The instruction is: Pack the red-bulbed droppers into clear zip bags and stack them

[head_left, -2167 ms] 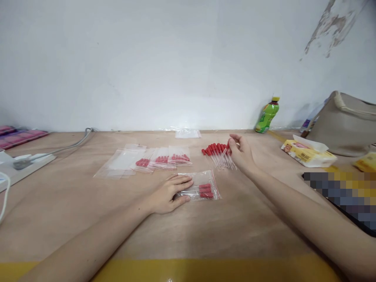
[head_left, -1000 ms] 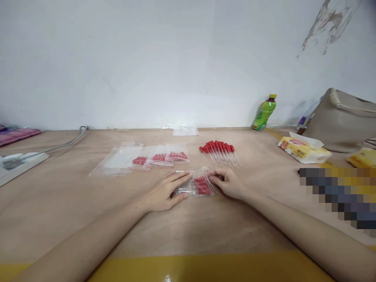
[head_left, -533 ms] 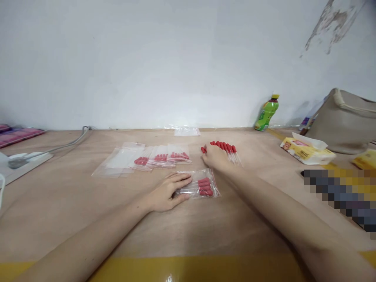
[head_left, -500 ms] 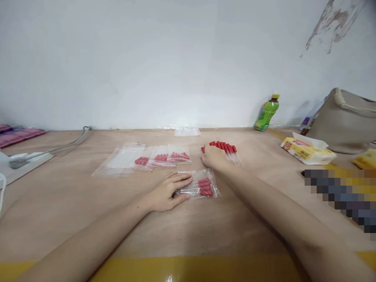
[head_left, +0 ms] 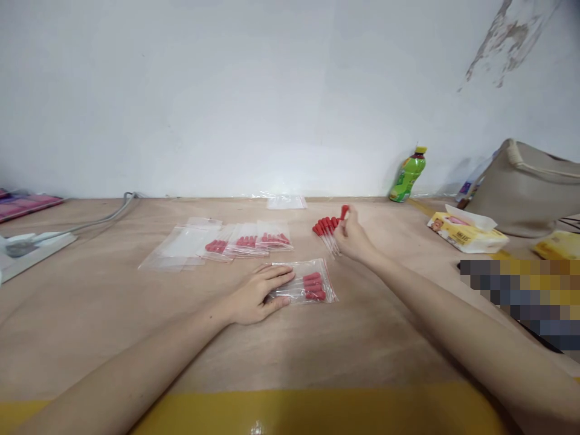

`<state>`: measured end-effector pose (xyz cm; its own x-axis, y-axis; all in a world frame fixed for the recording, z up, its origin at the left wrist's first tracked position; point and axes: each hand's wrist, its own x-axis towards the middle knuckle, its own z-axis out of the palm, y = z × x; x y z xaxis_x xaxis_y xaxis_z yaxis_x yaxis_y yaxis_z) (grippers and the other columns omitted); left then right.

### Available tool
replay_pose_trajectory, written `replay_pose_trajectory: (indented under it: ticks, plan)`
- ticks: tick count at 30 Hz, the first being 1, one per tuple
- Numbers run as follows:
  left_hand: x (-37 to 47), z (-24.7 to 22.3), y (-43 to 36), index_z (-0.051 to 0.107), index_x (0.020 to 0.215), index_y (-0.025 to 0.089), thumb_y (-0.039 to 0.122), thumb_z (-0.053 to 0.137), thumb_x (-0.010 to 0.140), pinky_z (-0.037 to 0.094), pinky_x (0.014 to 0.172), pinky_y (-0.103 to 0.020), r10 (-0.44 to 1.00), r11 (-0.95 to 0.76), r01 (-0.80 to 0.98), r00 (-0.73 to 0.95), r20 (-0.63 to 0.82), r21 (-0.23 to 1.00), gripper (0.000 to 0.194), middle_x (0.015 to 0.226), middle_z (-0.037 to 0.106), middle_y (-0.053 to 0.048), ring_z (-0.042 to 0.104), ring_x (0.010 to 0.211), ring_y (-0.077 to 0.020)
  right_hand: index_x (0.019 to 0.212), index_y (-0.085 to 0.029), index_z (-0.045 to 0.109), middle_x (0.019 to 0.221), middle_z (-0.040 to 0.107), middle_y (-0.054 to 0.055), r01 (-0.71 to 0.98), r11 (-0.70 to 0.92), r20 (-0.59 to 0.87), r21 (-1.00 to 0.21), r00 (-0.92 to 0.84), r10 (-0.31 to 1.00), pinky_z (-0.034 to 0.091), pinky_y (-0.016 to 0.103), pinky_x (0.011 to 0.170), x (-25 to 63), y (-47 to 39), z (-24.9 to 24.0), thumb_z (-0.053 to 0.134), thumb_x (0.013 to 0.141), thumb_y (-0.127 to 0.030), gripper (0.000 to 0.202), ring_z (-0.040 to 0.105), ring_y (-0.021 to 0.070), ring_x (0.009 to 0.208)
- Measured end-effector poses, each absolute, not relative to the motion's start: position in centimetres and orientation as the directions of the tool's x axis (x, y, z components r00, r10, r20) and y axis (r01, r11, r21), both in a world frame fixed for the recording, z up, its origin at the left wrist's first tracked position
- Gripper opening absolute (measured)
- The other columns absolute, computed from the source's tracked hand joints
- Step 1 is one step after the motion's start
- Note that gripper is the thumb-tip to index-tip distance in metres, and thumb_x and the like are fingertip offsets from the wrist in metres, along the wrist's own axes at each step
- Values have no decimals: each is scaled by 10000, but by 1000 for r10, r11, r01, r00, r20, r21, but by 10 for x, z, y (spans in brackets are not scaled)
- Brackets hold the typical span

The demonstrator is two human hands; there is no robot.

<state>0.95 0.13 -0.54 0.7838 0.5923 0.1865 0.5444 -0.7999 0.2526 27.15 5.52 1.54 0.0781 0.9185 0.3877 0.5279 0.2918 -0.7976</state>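
Observation:
My left hand (head_left: 258, 294) lies flat with fingers spread on the left end of a clear zip bag (head_left: 321, 266). Inside that bag are several red-bulbed droppers (head_left: 312, 286), bulbs toward the right, their thin clear tubes partly under my fingers. Farther back, my right hand (head_left: 356, 238) pinches one dropper (head_left: 345, 211) by its red bulb, which sticks up above the fingertips; its tube is hidden by the hand. Just left of that hand, a row of loose droppers (head_left: 324, 226) lies fanned on the table, with the bulbs pointing away from me.
Filled zip bags (head_left: 247, 243) overlap at centre left, beside flat bags without droppers (head_left: 181, 246). Another clear bag (head_left: 287, 202) lies by the wall. A green bottle (head_left: 408, 175), a tissue pack (head_left: 469, 232) and a beige bag (head_left: 521, 193) stand right. A cable (head_left: 113, 216) runs left.
My right hand has moved slightly right and lifted, with a dropper bulb now showing above its fingers. More of the loose row's left end is uncovered. My left hand stays on the bag.

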Motion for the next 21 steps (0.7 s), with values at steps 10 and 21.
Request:
replay_pose_trajectory:
  ticks: [10,21]
  plan:
    - [9,-6,0,289,1363,236,432,402,893,254,1045,-435,595,-799,547,781,190,251,521,1378,357,-74,329,1259,-234,1129,-229,213,664,494,-71,-39,178,162,-983,253,954,549,306,592,261,24,-26,565,658,-220,588,590,127,539]
    - [9,-6,1,240,1378,237,421,413,891,274,1034,-440,585,-806,529,781,218,267,549,1373,362,-79,341,1251,-244,837,-190,511,818,628,26,-33,95,96,-995,-8,995,498,314,768,270,7,-25,627,683,-373,266,615,132,759]
